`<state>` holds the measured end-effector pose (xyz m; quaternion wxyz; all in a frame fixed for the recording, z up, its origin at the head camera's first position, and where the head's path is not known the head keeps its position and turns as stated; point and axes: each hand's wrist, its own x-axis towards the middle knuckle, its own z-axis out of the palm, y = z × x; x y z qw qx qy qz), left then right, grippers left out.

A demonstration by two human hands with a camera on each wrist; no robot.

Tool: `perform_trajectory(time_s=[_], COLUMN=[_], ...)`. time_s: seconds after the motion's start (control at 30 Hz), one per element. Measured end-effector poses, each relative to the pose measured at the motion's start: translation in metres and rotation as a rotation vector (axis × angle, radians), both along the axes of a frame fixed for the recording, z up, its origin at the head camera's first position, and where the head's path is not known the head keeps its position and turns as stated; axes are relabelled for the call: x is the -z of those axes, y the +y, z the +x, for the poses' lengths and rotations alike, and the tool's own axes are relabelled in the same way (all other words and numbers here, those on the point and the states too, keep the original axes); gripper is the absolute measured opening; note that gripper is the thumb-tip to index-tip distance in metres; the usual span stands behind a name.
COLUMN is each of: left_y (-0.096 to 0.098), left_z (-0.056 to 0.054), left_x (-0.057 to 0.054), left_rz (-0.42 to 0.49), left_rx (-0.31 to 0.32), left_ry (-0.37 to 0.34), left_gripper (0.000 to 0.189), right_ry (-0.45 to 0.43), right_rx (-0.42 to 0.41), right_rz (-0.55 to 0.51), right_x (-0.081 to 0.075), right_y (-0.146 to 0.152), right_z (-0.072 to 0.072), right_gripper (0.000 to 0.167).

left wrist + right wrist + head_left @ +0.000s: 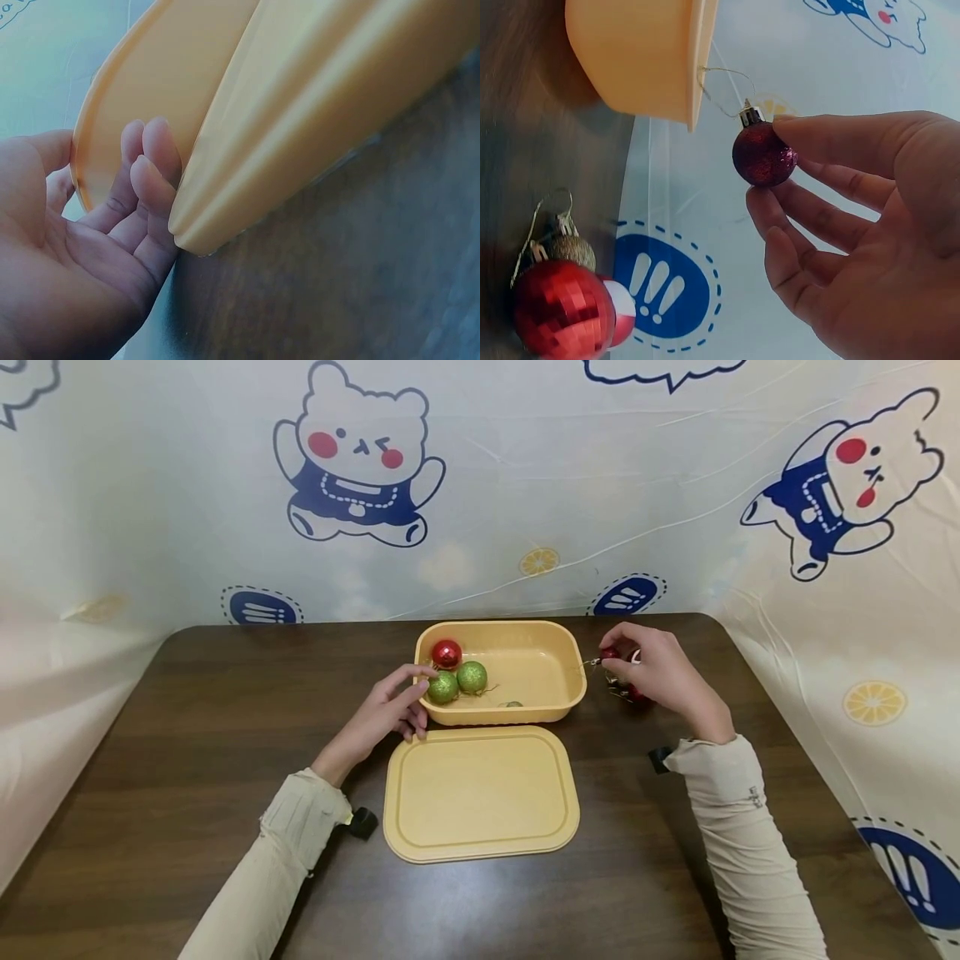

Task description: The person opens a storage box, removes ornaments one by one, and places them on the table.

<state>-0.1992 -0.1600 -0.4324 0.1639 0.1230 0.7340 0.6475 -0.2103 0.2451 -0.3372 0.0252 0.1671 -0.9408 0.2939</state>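
Note:
My right hand (660, 668) pinches a small dark red glittery bauble (763, 155) between thumb and fingers, just right of a yellow tub (517, 717). The bauble's gold cord loop (731, 70) reaches the tub's rim. Inside the tub's left end lie a shiny red bauble (447, 653) and two green glitter baubles (472, 677); something small and greenish (513, 704) shows by the front wall. My left hand (386, 710) holds the tub's left end, with fingers over the rim and others curled against the outside wall.
Below my right hand sit a faceted red bauble (564, 309), a gold glitter one (574, 251) and a red-and-white one (621, 311). A yellow lid (482, 793) lies flat before the tub on the brown table (225, 718). A printed curtain (510, 468) hangs behind.

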Motion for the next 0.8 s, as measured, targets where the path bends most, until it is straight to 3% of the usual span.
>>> perform_trajectory(time_s=[0.37,0.8], left_y=[0.002,0.000], left_z=[-0.001,0.000], left_x=[-0.007,-0.001], left_rz=[-0.004,0.002], left_rx=[0.009,0.001], left_ry=[-0.022,-0.004], left_gripper=[0.040,0.041], right_ry=[-0.016,-0.029], right_rx=[0.094,0.147], right_rz=[0.019,-0.019], right_x=[-0.001,0.005], right_y=[0.020,0.051], right_z=[-0.004,-0.007], right_gripper=[0.021,0.019])
